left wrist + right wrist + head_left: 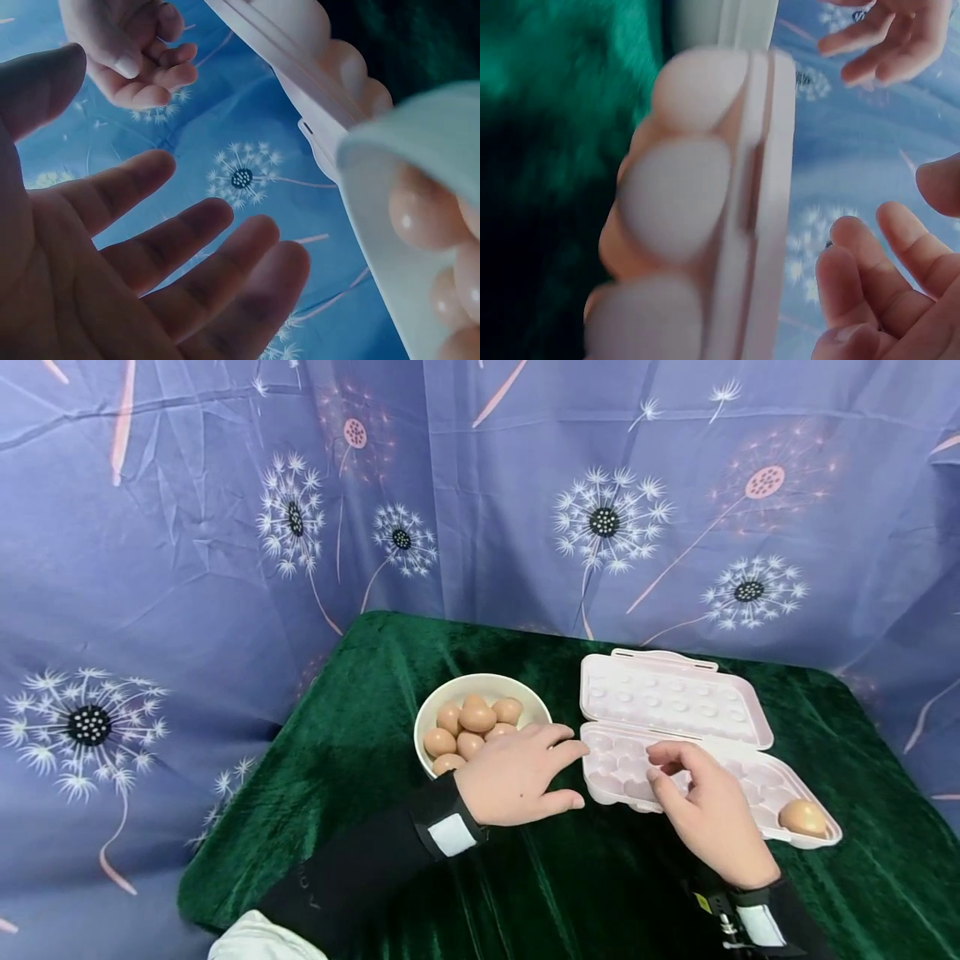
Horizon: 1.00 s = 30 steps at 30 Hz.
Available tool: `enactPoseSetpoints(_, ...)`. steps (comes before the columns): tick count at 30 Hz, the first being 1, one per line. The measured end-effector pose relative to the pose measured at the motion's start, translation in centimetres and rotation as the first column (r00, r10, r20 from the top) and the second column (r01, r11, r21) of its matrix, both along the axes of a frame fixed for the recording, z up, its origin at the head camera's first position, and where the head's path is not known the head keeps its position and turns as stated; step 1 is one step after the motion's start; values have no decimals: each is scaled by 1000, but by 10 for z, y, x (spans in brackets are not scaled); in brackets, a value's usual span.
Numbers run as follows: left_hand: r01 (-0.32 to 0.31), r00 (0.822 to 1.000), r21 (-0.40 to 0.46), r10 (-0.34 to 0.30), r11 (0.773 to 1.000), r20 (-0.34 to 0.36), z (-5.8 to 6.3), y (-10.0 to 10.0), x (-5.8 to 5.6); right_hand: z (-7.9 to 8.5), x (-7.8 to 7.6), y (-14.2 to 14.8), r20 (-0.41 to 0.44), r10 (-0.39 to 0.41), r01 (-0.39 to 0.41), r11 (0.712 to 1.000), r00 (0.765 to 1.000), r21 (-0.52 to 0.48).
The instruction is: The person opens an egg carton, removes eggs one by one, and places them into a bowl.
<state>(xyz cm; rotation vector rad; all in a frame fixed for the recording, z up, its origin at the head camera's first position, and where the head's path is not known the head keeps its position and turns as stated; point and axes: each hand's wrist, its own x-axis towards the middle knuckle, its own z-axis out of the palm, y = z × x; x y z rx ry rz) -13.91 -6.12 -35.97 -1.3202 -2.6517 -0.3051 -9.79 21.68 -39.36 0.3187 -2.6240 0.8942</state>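
Observation:
My left hand (521, 772) reaches over the right side of a cream bowl (538, 700) of brown eggs (477, 714). Its fingers are spread, and the left wrist view shows the palm and nothing held. Above the pink egg carton (611, 764) is my right hand (712, 806), thumb and index finger loosely bent with a gap between them. No object shows in that hand. The carton lies with its lid (675, 697) folded back. One brown egg (802, 817) sits in the carton's right end cup. My right hand covers some of the cups.
A dark green velvet cloth (360, 727) covers the table under the bowl and carton. Behind it hangs a blue-violet curtain (510, 568) with dandelion prints. The bowl stands just left of the carton, with a narrow gap between them.

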Motion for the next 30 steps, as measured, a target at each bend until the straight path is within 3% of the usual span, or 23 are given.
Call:
enactPoseSetpoints(5, 1, 1000, 29, -1, 1000, 0, -4, 4, 3, 1, 8, 28, -4, -96, 96, 994, 995, 47)
enactPoseSetpoints(9, -3, 1000, 60, 2, 998, 20, -5, 3, 3, 5, 14, 56, -4, -205, 204, 972, 979, 117)
enactPoseSetpoints(12, -14, 999, 76, 11, 997, 31, -4, 0, 2, 8, 17, 77, 48, -309, 295, 936, 950, 193)
enactPoseSetpoints(15, -23, 999, 78, 21, 997, 29, -3, -2, 0, 9, 18, 96, 140, -403, 356, 894, 905, 272)
enactPoseSetpoints(20, -26, 999, 92, 22, 995, 38, -4, -6, -1, 4, 19, 111, 254, -486, 377, 846, 836, 377)
enactPoseSetpoints(30, -48, 998, 120, 42, 992, 57, -5, -10, -1, -5, 15, 119, 323, -526, 366, 819, 787, 442)
